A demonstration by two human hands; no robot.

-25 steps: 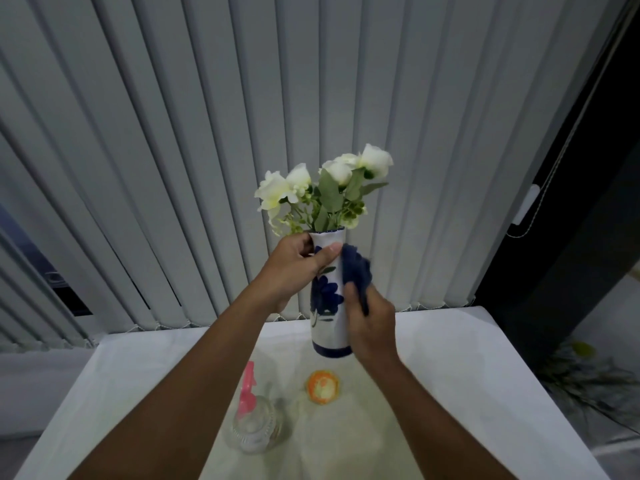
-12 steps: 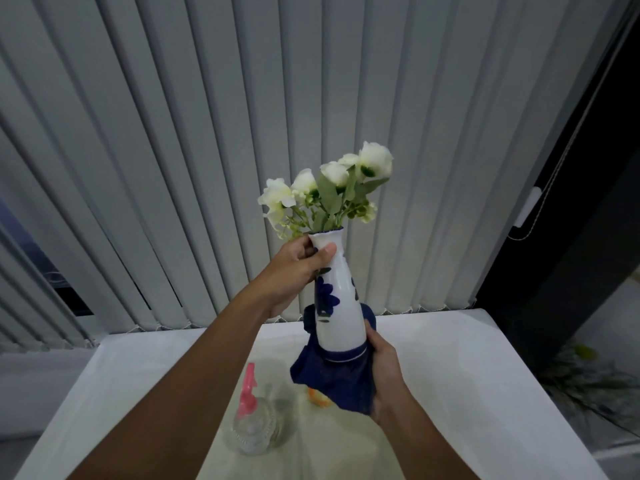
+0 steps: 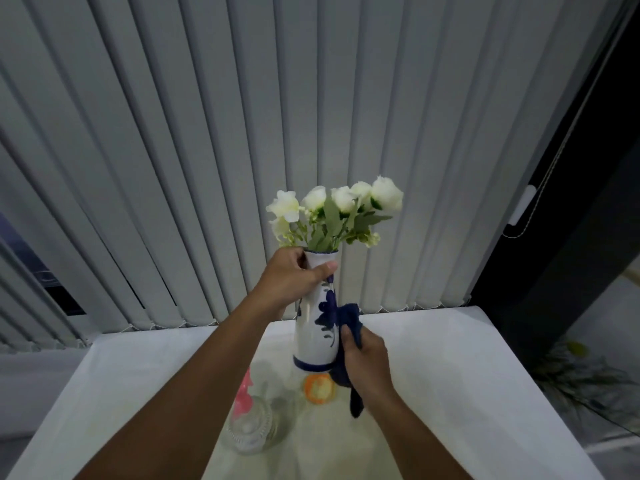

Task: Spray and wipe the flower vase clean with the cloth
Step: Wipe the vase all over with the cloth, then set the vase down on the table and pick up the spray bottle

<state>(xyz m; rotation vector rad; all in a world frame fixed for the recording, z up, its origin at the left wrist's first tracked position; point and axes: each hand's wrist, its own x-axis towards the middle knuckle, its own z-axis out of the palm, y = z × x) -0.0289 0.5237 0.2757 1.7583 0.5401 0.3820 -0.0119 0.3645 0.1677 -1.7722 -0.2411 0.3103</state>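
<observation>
A tall white vase (image 3: 313,336) with a blue flower pattern and a blue band at its foot is held up above the table. White flowers (image 3: 337,211) with green leaves stand in it. My left hand (image 3: 294,277) grips the vase's neck just under the rim. My right hand (image 3: 369,362) holds a dark blue cloth (image 3: 348,323) pressed against the vase's right side, with a tail of cloth hanging below the hand. A clear spray bottle (image 3: 251,424) with a pink trigger head stands on the table under my left forearm.
The white table (image 3: 467,393) runs to a back edge against grey vertical blinds (image 3: 207,150). A small orange round object (image 3: 318,388) lies on the table below the vase. A dark frame and a plant are off the table's right side.
The cloth was wrapped under the vase's foot half a second ago; my right hand has since slid it up onto the vase's right side. The vase now stands more upright.
</observation>
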